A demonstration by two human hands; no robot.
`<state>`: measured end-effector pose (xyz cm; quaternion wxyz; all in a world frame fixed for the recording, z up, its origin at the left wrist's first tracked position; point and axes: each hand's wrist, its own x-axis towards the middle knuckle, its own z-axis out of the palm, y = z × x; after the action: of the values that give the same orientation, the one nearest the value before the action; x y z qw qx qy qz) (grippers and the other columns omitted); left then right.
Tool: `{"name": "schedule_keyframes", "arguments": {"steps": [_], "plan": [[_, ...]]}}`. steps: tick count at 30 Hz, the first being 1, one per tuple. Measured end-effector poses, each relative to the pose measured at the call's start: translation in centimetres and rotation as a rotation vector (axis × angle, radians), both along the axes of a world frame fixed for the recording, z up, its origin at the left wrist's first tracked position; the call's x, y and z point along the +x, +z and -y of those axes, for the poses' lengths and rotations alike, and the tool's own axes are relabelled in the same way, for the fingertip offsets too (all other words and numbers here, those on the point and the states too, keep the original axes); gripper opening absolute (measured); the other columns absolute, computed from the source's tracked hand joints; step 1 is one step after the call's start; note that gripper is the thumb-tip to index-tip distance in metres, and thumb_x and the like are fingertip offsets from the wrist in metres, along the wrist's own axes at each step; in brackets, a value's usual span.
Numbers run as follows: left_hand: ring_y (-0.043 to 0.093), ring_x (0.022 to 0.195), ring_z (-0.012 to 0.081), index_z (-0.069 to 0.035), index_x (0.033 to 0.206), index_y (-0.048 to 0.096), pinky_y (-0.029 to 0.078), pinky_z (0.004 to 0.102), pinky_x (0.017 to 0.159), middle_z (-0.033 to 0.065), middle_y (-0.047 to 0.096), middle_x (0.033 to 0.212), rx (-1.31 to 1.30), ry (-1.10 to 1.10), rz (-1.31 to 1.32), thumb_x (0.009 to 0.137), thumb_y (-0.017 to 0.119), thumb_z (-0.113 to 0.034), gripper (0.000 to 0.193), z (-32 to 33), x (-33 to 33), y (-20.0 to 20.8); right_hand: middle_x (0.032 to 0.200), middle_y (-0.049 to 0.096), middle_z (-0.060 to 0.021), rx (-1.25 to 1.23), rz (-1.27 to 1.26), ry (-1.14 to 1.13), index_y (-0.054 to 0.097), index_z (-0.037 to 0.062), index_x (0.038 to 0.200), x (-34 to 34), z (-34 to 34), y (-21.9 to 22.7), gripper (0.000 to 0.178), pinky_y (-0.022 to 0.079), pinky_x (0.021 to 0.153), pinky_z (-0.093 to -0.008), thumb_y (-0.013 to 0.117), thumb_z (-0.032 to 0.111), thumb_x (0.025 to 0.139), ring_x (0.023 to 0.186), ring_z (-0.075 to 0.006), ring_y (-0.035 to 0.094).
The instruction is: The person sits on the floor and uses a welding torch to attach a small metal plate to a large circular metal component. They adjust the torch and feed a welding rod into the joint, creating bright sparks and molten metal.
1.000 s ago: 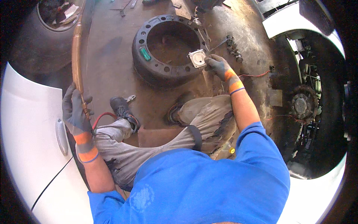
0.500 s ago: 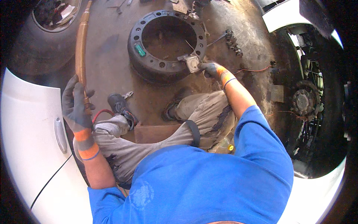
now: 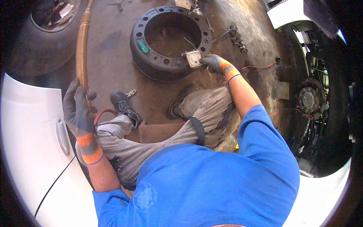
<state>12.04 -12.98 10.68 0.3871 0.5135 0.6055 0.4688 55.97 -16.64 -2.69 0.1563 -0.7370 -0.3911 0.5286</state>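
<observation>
My gloved left hand [image 3: 78, 109] closes round a long copper-brown axle shaft [image 3: 82, 56] with a splined upper part. The shaft stands up from the hand toward the far left. My gloved right hand [image 3: 213, 63] pinches a square, pale, metal-looking piece [image 3: 194, 59] with a round middle. I cannot make out its exact kind. It is at the near right rim of a dark brake drum [image 3: 151, 62], which lies flat on the floor with holes round its rim. A thin wire-like strip shows beside the piece. A green object [image 3: 143, 47] rests on the drum's left rim.
A large tyre [image 3: 41, 53] lies at the far left, above a white vehicle panel [image 3: 34, 125]. On the right are a wheel hub [image 3: 310, 99] and a red wire [image 3: 259, 67]. Dark metal parts [image 3: 238, 39] lie beyond the drum; a brown box [image 3: 160, 132] is between my legs.
The square piece has turned slightly, showing more of its pale face, and has shifted a little left and farther over the rim with my right hand. My left hand keeps its grip on the shaft.
</observation>
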Motion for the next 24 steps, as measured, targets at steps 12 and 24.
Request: {"name": "schedule_keyframes", "arguments": {"steps": [12, 24], "plan": [[0.064, 0.073, 0.0109, -0.004, 0.121, 0.057, 0.043, 0.0183, 0.046, 0.0079, 0.065, 0.090, -0.045, -0.023, -0.002, 0.090, 0.060, -0.024, 0.037, 0.2, 0.2, 0.2, 0.082, 0.062, -0.0015, -0.038, 0.054, -0.070, 0.062, 0.0146, 0.117, -0.6, 0.0, 1.0, 0.039, 0.036, 0.054, -0.0227, 0.059, 0.034, 0.084, 0.062, -0.0071, 0.045], [0.064, 0.075, 0.0110, -0.005, 0.120, 0.058, 0.043, 0.0187, 0.047, 0.0084, 0.064, 0.099, -0.033, -0.036, 0.009, 0.089, 0.061, -0.024, 0.037, 0.2, 0.1, -0.1, 0.079, 0.058, -0.0012, 0.008, 0.049, 0.025, 0.062, 0.0083, 0.109, 0.6, 0.5, 0.0, 0.034, 0.038, 0.053, -0.0256, 0.056, 0.028, 0.082, 0.061, -0.0091, 0.047]]}}
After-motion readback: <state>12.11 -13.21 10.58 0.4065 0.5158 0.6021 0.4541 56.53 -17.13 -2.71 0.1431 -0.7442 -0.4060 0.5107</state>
